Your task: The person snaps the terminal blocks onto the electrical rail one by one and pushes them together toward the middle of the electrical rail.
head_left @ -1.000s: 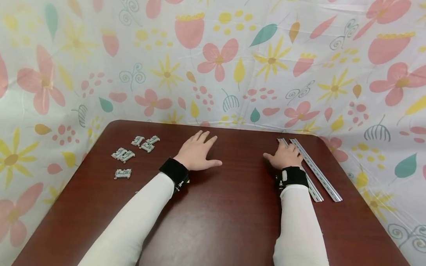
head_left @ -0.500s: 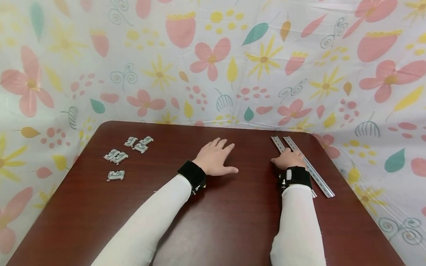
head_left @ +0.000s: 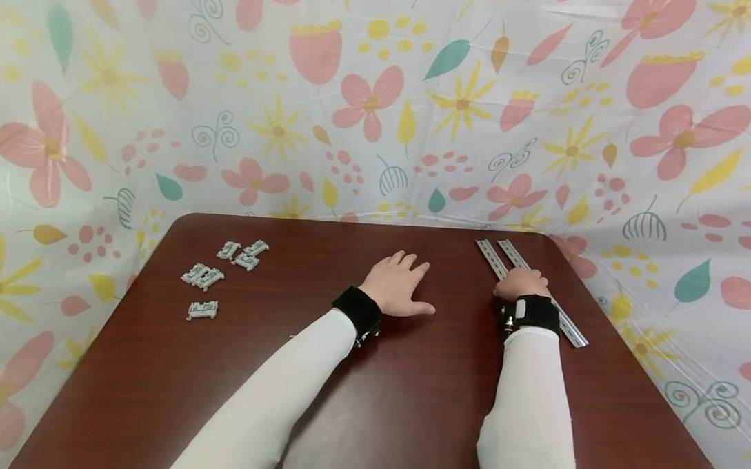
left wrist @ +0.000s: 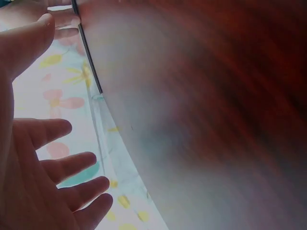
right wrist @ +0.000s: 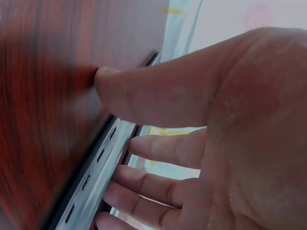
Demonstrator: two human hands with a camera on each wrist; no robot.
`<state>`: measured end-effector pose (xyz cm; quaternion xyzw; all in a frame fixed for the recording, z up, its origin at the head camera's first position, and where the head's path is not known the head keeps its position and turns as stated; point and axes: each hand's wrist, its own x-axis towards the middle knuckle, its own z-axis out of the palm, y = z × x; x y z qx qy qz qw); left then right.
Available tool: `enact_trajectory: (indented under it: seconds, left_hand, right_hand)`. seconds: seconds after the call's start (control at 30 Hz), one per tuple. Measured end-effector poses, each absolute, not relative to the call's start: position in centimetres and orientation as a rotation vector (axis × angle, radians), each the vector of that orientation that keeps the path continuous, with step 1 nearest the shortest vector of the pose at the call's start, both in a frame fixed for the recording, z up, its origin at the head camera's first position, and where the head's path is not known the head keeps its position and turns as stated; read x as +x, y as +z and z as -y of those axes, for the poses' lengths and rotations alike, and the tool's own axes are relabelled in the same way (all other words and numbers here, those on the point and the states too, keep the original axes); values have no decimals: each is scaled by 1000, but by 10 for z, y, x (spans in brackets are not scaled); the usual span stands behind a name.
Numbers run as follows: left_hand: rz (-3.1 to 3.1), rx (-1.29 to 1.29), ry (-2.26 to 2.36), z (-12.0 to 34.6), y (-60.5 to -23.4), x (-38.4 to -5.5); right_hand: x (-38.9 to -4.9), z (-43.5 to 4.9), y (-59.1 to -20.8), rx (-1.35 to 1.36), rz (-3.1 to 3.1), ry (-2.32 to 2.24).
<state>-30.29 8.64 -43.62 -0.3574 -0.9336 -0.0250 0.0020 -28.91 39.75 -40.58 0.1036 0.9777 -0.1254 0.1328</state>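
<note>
My right hand [head_left: 523,284] bends down over the nearer of two slotted metal DIN rails [head_left: 491,258] at the table's right. In the right wrist view, the thumb is on one side of the DIN rail [right wrist: 88,179] and the fingertips sit along its other edge. Its lower part is hidden under hand and sleeve in the head view. Beside it lies the second DIN rail [head_left: 569,324]. My left hand [head_left: 395,285], fingers spread and thumb out, hovers near the table's middle and holds nothing.
Several grey terminal blocks lie at the table's left: a lone block [head_left: 202,310], a touching group [head_left: 203,277], and a loose cluster [head_left: 245,259] farther back. Behind the dark brown table [head_left: 325,243] hangs a flower-print cloth [head_left: 366,151].
My left hand has moved right across the table. My right hand has come nearer along the DIN rail and its fingers have bent down around it. The view has turned slightly right.
</note>
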Motion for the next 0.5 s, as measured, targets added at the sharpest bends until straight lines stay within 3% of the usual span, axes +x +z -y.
enact_trajectory:
  seconds: [0.5]
  left_hand:
    - [2936, -1135, -50, -101, -433, -299]
  right_hand:
    - [-287, -414, -411, 390, -2872, -413]
